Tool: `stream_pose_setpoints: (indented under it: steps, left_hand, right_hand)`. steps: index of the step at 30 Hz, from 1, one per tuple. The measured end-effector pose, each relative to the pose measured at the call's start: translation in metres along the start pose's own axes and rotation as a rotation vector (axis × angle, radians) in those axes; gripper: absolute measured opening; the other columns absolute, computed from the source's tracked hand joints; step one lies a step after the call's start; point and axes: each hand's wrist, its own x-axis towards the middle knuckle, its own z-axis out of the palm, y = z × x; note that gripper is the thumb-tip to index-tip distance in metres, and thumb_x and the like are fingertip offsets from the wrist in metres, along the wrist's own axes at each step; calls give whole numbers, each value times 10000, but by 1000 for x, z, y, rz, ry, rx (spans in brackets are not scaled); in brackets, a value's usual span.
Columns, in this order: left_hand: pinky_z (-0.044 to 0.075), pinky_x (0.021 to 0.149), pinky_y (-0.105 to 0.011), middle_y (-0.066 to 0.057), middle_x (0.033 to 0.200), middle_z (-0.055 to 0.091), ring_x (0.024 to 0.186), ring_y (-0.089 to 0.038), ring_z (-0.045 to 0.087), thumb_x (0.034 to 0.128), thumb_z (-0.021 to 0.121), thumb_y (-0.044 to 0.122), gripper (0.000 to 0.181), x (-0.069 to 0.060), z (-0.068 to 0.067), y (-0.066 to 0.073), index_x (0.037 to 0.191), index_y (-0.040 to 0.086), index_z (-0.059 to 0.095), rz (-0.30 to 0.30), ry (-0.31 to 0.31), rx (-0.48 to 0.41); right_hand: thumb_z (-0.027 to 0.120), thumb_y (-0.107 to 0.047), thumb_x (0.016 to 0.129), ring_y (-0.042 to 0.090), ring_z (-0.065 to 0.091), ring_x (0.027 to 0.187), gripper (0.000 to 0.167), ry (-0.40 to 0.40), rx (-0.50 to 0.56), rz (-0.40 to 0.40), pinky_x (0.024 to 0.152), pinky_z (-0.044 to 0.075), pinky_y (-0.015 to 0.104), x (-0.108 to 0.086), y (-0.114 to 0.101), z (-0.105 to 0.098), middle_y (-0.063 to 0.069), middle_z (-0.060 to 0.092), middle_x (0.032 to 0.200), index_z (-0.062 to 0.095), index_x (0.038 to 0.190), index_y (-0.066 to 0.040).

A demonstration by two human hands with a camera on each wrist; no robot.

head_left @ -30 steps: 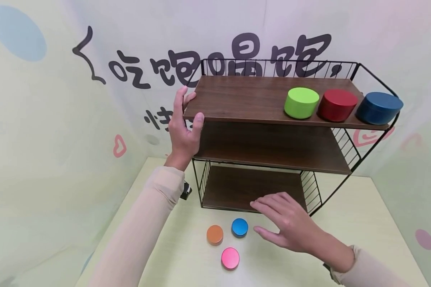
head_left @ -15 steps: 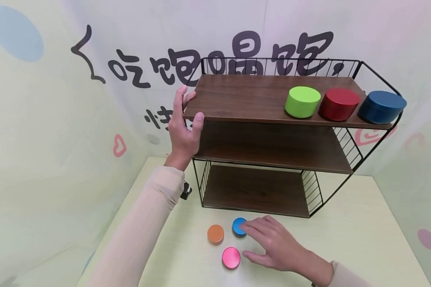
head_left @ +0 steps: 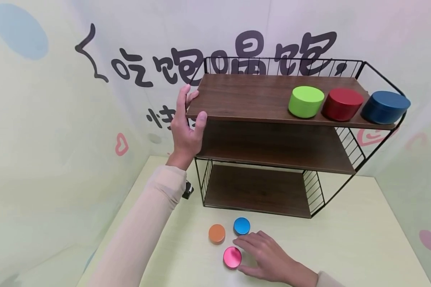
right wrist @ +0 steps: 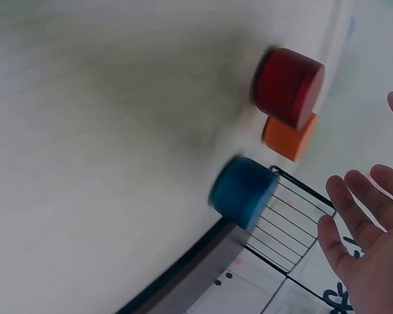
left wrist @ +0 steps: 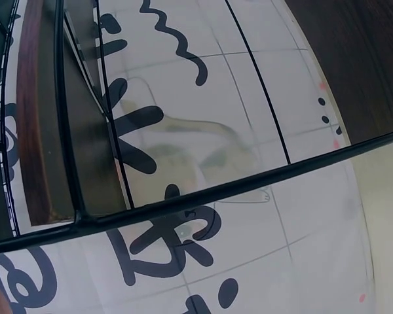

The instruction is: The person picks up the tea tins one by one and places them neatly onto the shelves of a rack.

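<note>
My left hand [head_left: 186, 131] grips the left end of the rack's top shelf [head_left: 244, 97], thumb at its front edge and fingers by the side wires. The left wrist view shows the black frame [left wrist: 216, 191] close up. Over the table, my right hand [head_left: 267, 257] is spread beside a pink round tin [head_left: 232, 258], thumb and fingertips near its right side; contact cannot be told. Behind it stand an orange tin [head_left: 216, 234] and a blue tin [head_left: 242, 226]. In the right wrist view the hand [right wrist: 373, 242] has nothing in its grasp.
A green tin [head_left: 305, 103], a dark red tin [head_left: 343, 105] and a dark blue tin [head_left: 385, 107] line the top shelf's right side. Below are a middle shelf [head_left: 273, 145] and a bottom shelf [head_left: 258, 189]. A small black object [head_left: 188, 190] is left of the rack.
My right hand has moved down and left, from before the bottom shelf, past the blue tin, to the pink tin. My left hand keeps its grip on the rack.
</note>
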Motion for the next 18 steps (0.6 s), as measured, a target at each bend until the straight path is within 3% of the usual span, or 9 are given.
stream_pose_setpoints:
  steps: [5, 13, 18]
  left_hand:
    - [421, 977, -351, -253, 1209, 644, 1178, -323, 596, 906, 518, 294, 608, 2, -1, 8, 1355, -109, 443, -2, -1, -10]
    - [431, 960, -344, -131, 1252, 660, 1194, -242, 599, 882, 526, 360, 641, -1, 0, -4, 1405, -3, 457, -15, -7, 7]
    - [440, 953, -347, -101, 1267, 658, 1201, -214, 596, 888, 525, 375, 637, -2, -1, -5, 1421, 33, 453, -23, -17, 12]
  right_hand:
    - [781, -487, 803, 125, 622, 1138, 578, -66, 16, 45, 864, 519, 533, 0, 1, 11, -62, 657, 1260, 666, 1267, -162]
    - [759, -510, 818, 152, 628, 1130, 591, -128, 9, 79, 866, 517, 544, 2, 4, 22, -44, 655, 1268, 659, 1283, -159]
    - [746, -518, 828, 151, 624, 1128, 575, -151, -2, 91, 874, 517, 522, 1, 5, 29, -39, 656, 1265, 664, 1276, -168]
